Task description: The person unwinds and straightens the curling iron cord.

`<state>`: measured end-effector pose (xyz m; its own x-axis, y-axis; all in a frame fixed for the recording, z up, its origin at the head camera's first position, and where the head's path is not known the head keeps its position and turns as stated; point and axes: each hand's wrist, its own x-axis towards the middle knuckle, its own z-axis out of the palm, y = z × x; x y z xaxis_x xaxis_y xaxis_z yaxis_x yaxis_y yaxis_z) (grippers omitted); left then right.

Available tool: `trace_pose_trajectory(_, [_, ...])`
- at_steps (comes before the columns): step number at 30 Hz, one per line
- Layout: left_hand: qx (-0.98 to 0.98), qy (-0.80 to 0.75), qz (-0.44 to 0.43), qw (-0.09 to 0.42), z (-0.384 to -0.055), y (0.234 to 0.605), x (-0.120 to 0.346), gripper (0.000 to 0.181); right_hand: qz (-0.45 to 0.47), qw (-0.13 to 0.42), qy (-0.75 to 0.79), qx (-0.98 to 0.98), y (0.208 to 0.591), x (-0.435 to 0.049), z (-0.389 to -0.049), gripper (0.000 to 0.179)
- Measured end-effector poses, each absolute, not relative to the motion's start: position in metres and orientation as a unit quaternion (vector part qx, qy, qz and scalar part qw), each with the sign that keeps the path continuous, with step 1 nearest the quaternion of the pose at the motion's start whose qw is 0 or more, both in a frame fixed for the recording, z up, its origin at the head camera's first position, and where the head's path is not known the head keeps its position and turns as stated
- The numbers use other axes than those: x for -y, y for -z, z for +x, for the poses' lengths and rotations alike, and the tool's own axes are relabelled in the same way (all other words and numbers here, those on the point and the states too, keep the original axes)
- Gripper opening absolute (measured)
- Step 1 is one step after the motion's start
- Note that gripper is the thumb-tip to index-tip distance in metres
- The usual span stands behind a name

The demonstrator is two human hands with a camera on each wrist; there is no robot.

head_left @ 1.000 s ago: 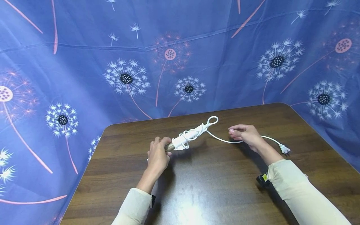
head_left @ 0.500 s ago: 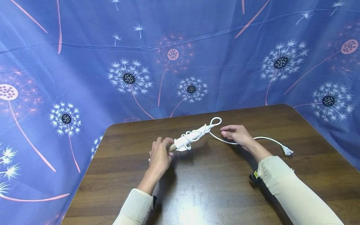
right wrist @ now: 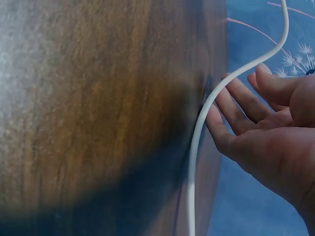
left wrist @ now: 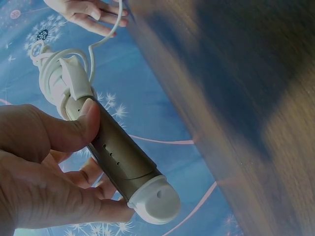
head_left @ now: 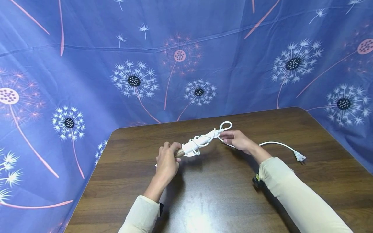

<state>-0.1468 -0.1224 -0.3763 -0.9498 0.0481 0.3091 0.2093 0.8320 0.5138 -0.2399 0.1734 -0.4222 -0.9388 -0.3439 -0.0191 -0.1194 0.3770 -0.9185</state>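
Note:
My left hand [head_left: 168,161] holds a hair styling iron [head_left: 201,140] above the table, tilted with its looped cord end up and to the right. In the left wrist view, thumb and fingers grip the bronze barrel [left wrist: 120,142], which has small holes and a white end cap [left wrist: 156,200]. White cord is wound round the white handle [left wrist: 74,81]. My right hand [head_left: 240,141] is beside the handle's cord end, fingers loosely extended. The hanging power cord [right wrist: 201,125] passes across its fingertips in the right wrist view; whether they touch it I cannot tell.
The cord's free part runs right over the brown wooden table [head_left: 122,181] to a white plug [head_left: 299,156] lying there. Behind the table's far edge hangs a blue cloth [head_left: 233,81] with dandelion prints.
My right hand has moved left along the cord, up close to the iron's cord end. The left hand keeps its grip on the styling iron, almost unmoved.

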Motion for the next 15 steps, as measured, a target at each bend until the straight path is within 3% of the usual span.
trace_pose_trajectory(5, [0.946, 0.283, -0.068, 0.144, -0.1475, 0.3761, 0.1224, 0.054, -0.153, 0.094, 0.507, -0.843, 0.4196, -0.1686, -0.2423, 0.034])
trace_pose_trajectory(15, [0.945, 0.286, -0.065, 0.145, -0.1478, 0.3783, 0.1244, 0.055, -0.08, 0.11, 0.52, -0.843, 0.4138, -0.1714, -0.2418, 0.019])
